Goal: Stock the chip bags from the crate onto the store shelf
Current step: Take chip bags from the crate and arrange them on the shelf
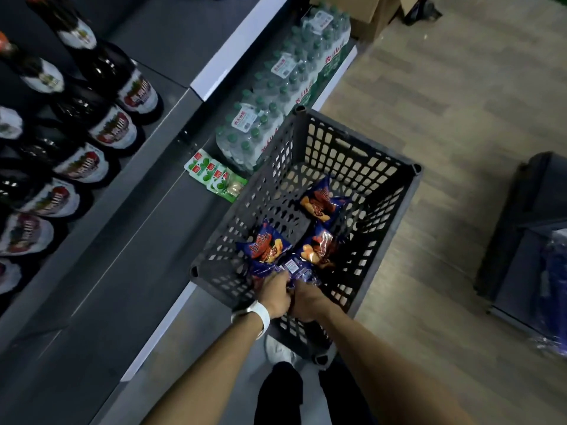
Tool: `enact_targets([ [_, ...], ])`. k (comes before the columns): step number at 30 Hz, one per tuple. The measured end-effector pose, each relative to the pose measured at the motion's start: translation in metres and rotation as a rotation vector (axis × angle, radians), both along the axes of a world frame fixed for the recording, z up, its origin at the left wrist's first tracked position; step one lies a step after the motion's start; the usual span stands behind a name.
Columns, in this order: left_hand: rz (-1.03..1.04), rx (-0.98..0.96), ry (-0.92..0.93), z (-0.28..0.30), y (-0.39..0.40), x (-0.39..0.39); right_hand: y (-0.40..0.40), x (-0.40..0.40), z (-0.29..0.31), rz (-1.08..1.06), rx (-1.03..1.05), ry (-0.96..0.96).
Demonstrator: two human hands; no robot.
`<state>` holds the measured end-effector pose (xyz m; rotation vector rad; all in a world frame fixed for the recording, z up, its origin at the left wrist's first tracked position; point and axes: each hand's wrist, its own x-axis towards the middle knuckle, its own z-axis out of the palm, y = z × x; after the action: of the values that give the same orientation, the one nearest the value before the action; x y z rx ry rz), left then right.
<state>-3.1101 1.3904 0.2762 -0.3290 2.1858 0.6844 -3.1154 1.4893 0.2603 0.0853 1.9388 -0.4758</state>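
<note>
- Reaching down into the near end of a dark grey slatted crate (352,154), both hands meet over one purple chip bag (299,271) lying label-side up.
- The left hand (274,294), with a white band at its wrist, curls its fingers round the bag's near left edge; the right hand (306,299) grasps the bag's near right edge, touching the left hand.
- Three more chip bags lie on the crate floor: one (267,245) just left of the held bag, one (317,248) just beyond it, one (320,202) farther off.
- The crate stands on the floor beside the grey store shelf (129,256) to its left.
- Dark bottles (122,87) line the upper shelf at far left; wrapped water-bottle packs (276,96) and green pouches (214,176) sit on the low shelf.
</note>
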Motion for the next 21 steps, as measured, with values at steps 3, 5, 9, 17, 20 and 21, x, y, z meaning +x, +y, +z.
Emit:
enact_targets([
  [3,0.012,-0.073,-0.081,-0.024,0.009,0.002,0.000,0.010,-0.025,0.077,0.077,-0.016],
  [5,-0.017,-0.102,-0.117,-0.038,0.013,0.004,0.001,0.012,-0.037,0.105,0.103,0.007],
  [9,-0.102,-0.102,-0.083,-0.059,0.014,0.007,0.005,0.006,-0.052,0.176,0.102,0.087],
  [17,-0.228,-0.258,0.027,-0.071,-0.003,-0.017,0.008,-0.046,-0.045,0.082,-0.004,0.185],
  [20,-0.284,-0.331,0.045,-0.069,-0.013,-0.040,0.011,-0.070,-0.039,0.087,-0.024,0.261],
  [21,-0.317,-0.363,0.056,-0.068,-0.018,-0.047,0.012,-0.077,-0.037,0.100,-0.022,0.270],
])
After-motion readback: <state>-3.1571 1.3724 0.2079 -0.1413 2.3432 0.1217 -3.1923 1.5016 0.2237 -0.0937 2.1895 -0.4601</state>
